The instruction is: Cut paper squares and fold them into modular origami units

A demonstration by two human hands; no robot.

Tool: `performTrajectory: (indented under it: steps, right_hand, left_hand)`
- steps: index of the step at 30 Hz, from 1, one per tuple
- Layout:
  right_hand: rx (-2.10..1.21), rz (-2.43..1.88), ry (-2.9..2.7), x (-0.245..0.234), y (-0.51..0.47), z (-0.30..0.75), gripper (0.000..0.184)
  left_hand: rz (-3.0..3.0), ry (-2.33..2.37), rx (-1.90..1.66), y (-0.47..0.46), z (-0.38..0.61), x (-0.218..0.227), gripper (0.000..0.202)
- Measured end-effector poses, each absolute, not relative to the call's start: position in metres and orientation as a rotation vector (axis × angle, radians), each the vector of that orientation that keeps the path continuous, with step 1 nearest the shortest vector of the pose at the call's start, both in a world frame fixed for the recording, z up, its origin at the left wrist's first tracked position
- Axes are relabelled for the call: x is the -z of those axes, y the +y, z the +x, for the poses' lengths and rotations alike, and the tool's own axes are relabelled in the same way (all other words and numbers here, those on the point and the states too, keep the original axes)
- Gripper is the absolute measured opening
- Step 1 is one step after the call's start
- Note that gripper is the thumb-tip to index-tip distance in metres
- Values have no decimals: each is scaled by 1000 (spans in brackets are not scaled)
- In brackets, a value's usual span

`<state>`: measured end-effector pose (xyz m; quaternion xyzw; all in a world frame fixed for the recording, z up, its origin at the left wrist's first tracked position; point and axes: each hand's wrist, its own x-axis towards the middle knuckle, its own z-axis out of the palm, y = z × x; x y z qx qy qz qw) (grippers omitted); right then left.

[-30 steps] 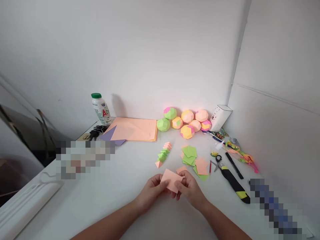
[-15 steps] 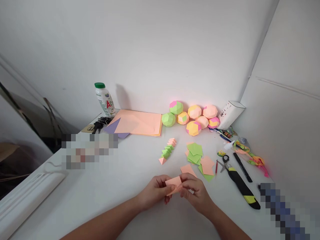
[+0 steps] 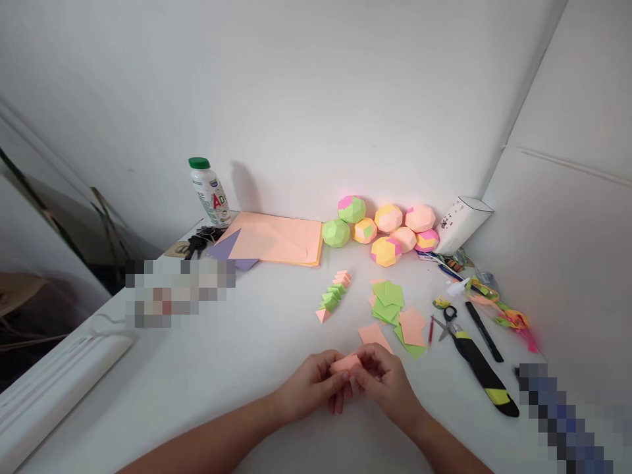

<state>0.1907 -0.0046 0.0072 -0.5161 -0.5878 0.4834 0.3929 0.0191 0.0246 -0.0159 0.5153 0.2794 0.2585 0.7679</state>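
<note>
Between my two hands is a small peach paper piece (image 3: 346, 363), folded into a narrow strip. My left hand (image 3: 316, 385) pinches its left side, thumb on the front. At the right end, the fingers and thumb of my right hand (image 3: 382, 378) press on it. Just beyond my hands lies a flat peach paper square (image 3: 375, 334). Behind it are overlapping green paper squares (image 3: 388, 299) and peach squares (image 3: 413, 325). A slanting row of folded green and peach paper units (image 3: 334, 296) stands farther left.
Faceted paper balls (image 3: 386, 251) sit by the wall, near large peach sheets (image 3: 269, 238) and a white bottle (image 3: 211, 197). On the right lie scissors (image 3: 449, 315), a black-and-yellow cutter (image 3: 478, 368), a black pen (image 3: 484, 331) and a glue bottle (image 3: 458, 286). A white bar (image 3: 64, 401) lies left.
The peach paper in my hands has gone from a wider, partly bent piece to a narrower folded strip. My fingers have closed nearer together on it. The view has shifted slightly.
</note>
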Motion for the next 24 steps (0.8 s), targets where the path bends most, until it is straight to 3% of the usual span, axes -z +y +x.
performTrajectory:
  steps: [3, 24]
  right_hand:
    - [-1377, -1312, -1394, -4, -4, 191, 23]
    - [-1392, -1400, -1281, -10, -5, 187, 30]
  left_hand:
    - [1124, 621, -556, 24, 19, 16, 32]
    - [1068, 689, -587, 24, 19, 14, 36]
